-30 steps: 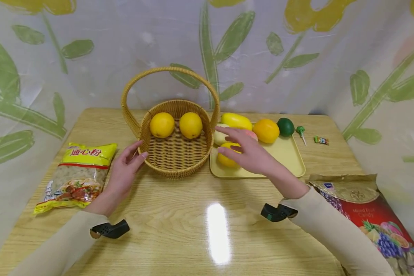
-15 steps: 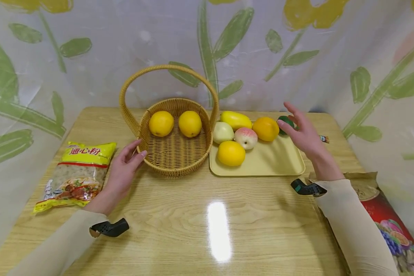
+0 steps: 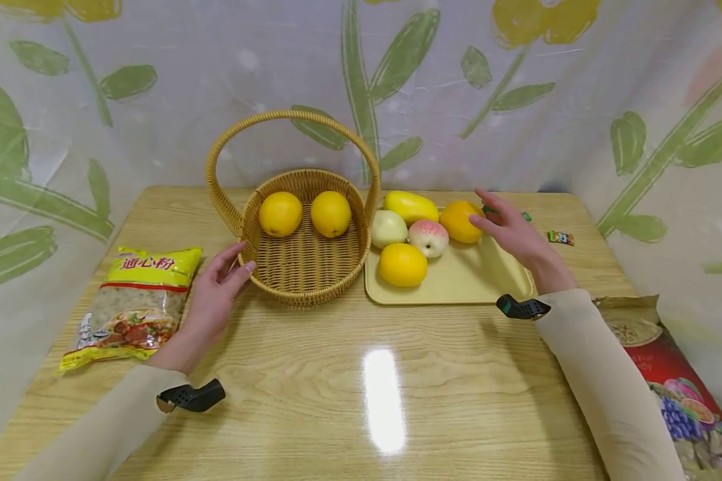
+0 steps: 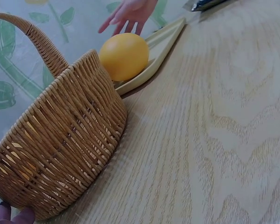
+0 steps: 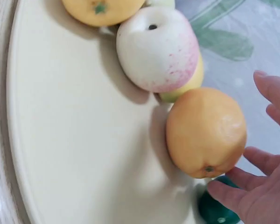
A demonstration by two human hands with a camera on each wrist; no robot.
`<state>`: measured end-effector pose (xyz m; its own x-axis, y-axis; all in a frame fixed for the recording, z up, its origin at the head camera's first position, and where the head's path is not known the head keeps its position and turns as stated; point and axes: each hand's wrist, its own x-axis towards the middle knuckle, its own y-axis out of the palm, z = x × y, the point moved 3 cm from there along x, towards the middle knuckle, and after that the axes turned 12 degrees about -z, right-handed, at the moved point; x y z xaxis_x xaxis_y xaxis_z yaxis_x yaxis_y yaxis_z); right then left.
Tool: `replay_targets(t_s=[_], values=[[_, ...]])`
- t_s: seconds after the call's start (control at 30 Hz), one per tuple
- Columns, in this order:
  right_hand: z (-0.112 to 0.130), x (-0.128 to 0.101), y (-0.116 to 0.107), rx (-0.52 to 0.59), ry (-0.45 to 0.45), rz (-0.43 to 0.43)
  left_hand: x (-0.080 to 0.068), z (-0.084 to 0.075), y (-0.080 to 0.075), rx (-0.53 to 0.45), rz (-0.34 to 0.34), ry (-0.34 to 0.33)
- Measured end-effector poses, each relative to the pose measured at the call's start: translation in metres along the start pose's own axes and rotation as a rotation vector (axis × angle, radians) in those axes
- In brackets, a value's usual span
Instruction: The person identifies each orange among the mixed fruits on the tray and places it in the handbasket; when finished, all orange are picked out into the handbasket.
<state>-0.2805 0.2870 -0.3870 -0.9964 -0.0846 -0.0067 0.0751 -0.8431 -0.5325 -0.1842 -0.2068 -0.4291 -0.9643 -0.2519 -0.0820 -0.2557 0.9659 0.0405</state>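
My left hand (image 3: 213,297) grips the near left rim of a round wicker basket (image 3: 303,297), thumb over the rim and fingers outside. Inside the basket lie two yellow-orange oranges (image 3: 280,214). My right hand (image 3: 514,234) is over the right part of a pale yellow tray (image 3: 457,287), fingers spread, holding nothing. Its fingertips are right at the edge of a deeper orange fruit (image 5: 206,133). Beneath the hand sits a dark green fruit (image 5: 218,205), mostly covered. A pink-white peach (image 3: 428,238), a pale green fruit (image 3: 388,229), a long yellow fruit (image 3: 412,207) and another orange (image 3: 402,265) also lie on the tray.
Left of the basket lies a yellow pasta bag (image 3: 141,300). A small wrapped candy (image 3: 561,238) is at the back right. A red mixed fruit candy bag (image 3: 668,374) lies at the right, partly behind the sleeve. A floral curtain (image 3: 277,67) hangs behind the table.
My right hand has moved right from above the peach to the green fruit, then slightly back left to the deeper orange fruit. My left hand has stayed on the basket rim.
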Motion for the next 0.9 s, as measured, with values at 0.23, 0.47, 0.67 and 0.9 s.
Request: replay_targets(t_s=[0.23, 0.47, 0.67, 0.9], values=[[-0.005, 0.011, 0.009, -0.037, 0.030, 0.036, 0.001, 0.000, -0.001, 0.015, -0.013, -0.006], [-0.009, 0.020, 0.014, -0.048, 0.016, 0.050, 0.002, 0.001, -0.001, 0.001, -0.010, -0.002], [-0.006, 0.022, 0.018, -0.064, -0.014, 0.065, 0.002, 0.002, 0.000, -0.018, -0.008, 0.000], [-0.002, 0.020, 0.018, -0.112, -0.050, 0.069, 0.002, 0.002, -0.001, -0.018, 0.002, 0.000]])
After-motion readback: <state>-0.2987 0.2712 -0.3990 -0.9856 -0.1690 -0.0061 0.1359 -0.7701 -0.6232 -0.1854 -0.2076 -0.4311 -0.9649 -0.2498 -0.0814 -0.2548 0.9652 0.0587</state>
